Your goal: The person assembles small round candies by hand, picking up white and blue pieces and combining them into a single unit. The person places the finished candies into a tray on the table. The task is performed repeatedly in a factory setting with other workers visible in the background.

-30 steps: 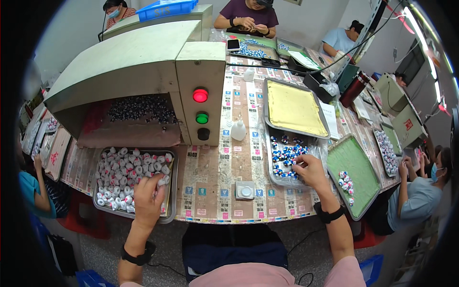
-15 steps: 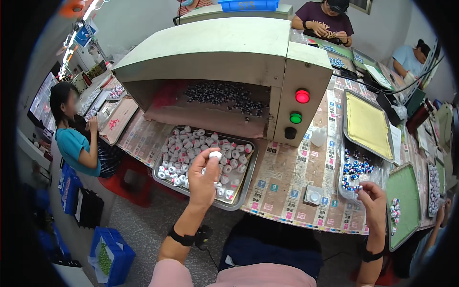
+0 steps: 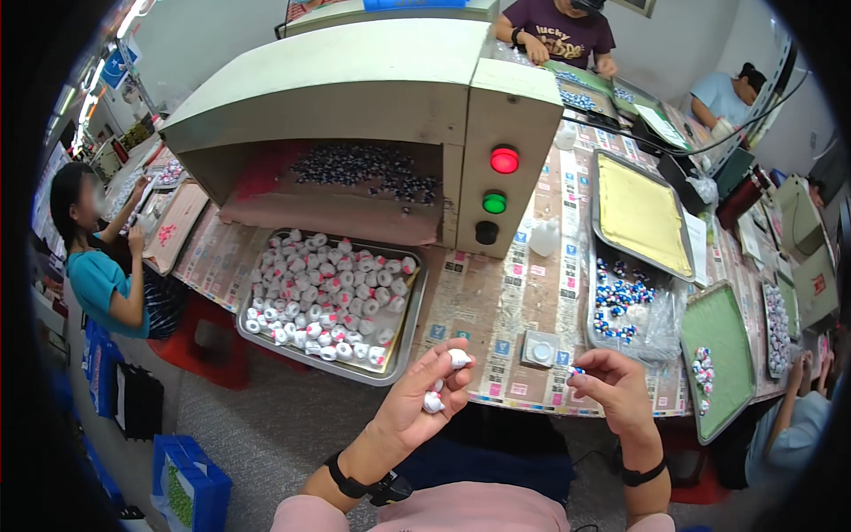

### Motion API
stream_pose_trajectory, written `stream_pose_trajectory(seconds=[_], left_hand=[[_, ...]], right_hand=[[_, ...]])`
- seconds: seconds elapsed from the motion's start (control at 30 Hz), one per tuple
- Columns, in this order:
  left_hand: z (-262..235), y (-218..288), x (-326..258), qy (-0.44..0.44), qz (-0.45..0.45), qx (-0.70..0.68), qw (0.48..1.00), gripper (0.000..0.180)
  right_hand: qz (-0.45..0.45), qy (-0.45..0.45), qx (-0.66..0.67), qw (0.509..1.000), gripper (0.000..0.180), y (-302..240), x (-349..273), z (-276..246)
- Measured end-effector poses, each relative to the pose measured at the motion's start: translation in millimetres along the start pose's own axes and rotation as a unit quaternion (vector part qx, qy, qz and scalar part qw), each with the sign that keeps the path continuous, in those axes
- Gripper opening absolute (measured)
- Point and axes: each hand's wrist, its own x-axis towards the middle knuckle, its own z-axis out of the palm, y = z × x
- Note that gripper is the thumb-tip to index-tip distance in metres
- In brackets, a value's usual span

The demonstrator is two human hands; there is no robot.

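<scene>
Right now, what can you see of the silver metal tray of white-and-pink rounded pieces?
The silver metal tray is shallow and rectangular, with rounded corners. It rests at the near edge of the paper-covered table, before the cream metal machine. White-and-pink rounded pieces crowd it; a pale lining shows at right. The left hand is close, not visibly touching.

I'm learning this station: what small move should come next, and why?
Probably bring the right hand toward the left hand: the right pinches a small coloured piece, the left holds white pieces, and the hands are apart.
</scene>
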Motion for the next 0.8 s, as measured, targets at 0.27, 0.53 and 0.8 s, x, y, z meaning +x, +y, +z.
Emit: stream_pose_trajectory(seconds=[0.27, 0.53, 0.8], left_hand=[[-6, -22, 1, 0.036, -0.020, 0.082, 0.996, 0.034], [-21, -26, -8, 0.019, -0.028, 0.128, 0.991, 0.034], [-21, -33, -10, 0.026, -0.043, 0.106, 0.993, 0.036]], right_hand=[[-0.077, 0.024, -0.122, 0.989, 0.021, -3, 10, 7], [-0.194, 0.057, -0.314, 0.927, 0.010, 0, 30, 22], [-0.243, 0.036, -0.444, 0.862, 0.009, 10, 41, 31]])
